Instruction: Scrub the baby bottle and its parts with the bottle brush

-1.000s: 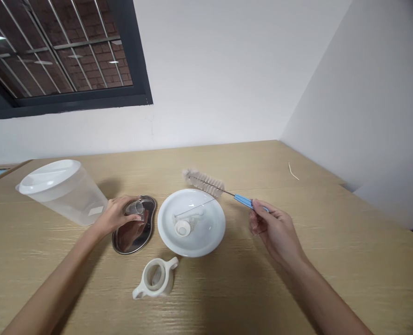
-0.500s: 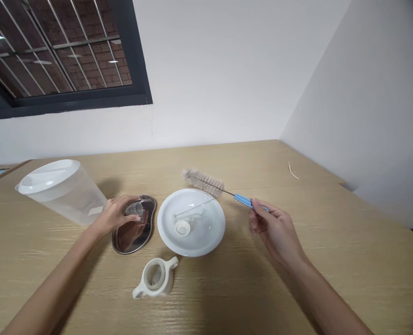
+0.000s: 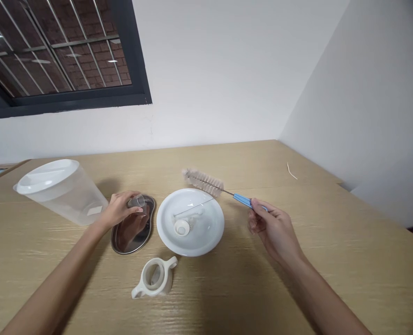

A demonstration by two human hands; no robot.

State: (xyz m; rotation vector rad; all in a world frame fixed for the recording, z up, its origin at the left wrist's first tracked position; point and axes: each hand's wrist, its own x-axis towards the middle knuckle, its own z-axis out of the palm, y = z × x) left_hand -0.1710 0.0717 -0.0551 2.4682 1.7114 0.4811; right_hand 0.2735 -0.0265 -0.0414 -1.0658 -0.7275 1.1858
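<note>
Your left hand (image 3: 117, 209) has shifted slightly since half a second ago, its thumb a little farther up, and the one small clear cup (image 3: 136, 201) in it has tipped so that its mouth faces more to the right; your right hand looks much as it did. You have that cup pinched between thumb and fingers, the grip closed down to the cup's width. It sits over the far end of one metal kidney dish (image 3: 131, 239); you can't tell whether it touches the metal.

Your right hand (image 3: 274, 228) is closed around the blue handle of one bottle brush (image 3: 214, 185), its bristles pointing left over the far rim of one white bowl (image 3: 211, 237). Three pieces show in that bowl: one white ring-shaped piece (image 3: 182, 227), one thin rod (image 3: 196, 206) and one white stick-like piece, blurred.

Nearer you stands one white two-handled cup (image 3: 164, 280). To the left, beside your hand, is one lidded translucent pitcher (image 3: 70, 195). One thin pale strip (image 3: 290, 172) lies far right on the wooden table (image 3: 244, 288). One barred window (image 3: 88, 60) is set in the wall beyond.
</note>
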